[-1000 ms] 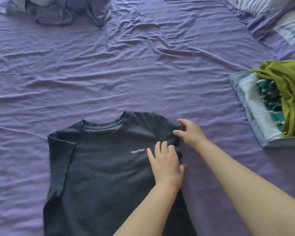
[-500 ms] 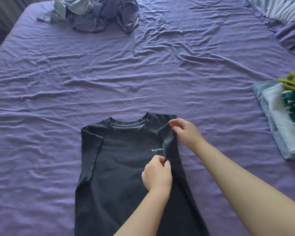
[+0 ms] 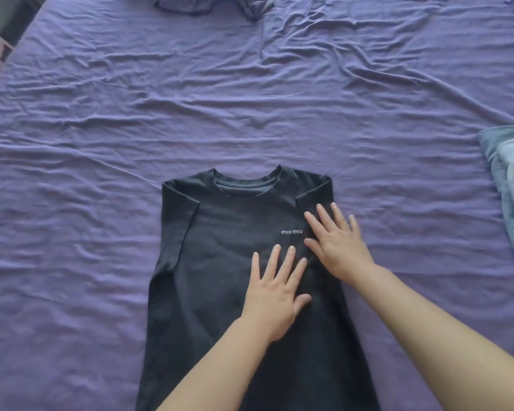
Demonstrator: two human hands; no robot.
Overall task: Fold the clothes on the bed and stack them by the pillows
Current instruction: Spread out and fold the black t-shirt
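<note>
Two flat palms, gripping nothing: left hand [image 3: 275,293] and right hand [image 3: 337,243] press t-shirt [image 3: 220,262]; its long axis runs toward the person, left sleeve side nearer left hand.

Left hand [image 3: 275,295] and right hand [image 3: 337,243] lie flat, palms down, fingers spread, forearms extended forward
</note>
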